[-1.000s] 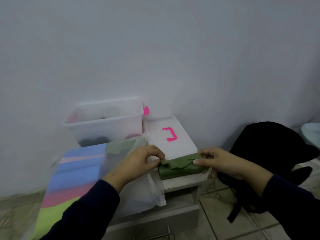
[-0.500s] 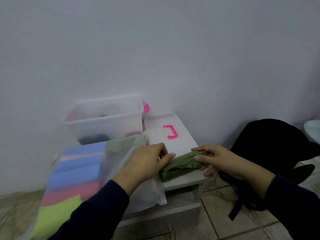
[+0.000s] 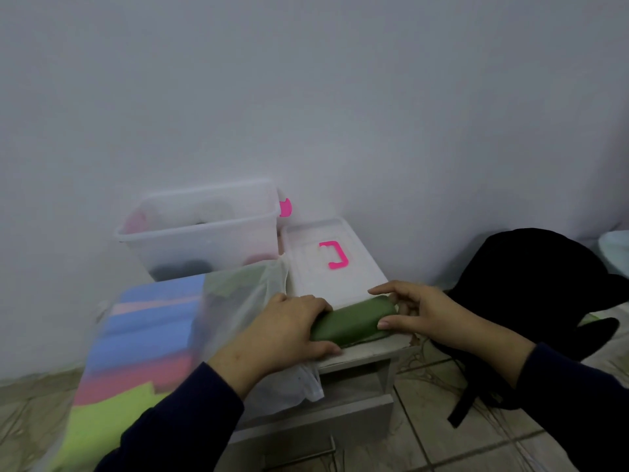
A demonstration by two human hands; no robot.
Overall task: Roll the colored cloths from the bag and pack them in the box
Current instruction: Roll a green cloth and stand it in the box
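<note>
While both hands curl round it, the green cloth [image 3: 354, 321] lies between thumbs and fingers: left hand [image 3: 286, 330] grips its left end, right hand [image 3: 420, 313] its right. It forms a smooth, tight roll on the cabinet top [image 3: 371, 349], in front of the box [image 3: 204, 233].

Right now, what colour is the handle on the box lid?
Bright pink: the handle on the white lid, seen clearly in the head view.

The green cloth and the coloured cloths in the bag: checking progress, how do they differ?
The green cloth is a tight roll on the white cabinet top, gripped by the left hand and right hand. The blue, pink and yellow-green cloths lie flat, stacked inside the translucent plastic bag, untouched.
</note>
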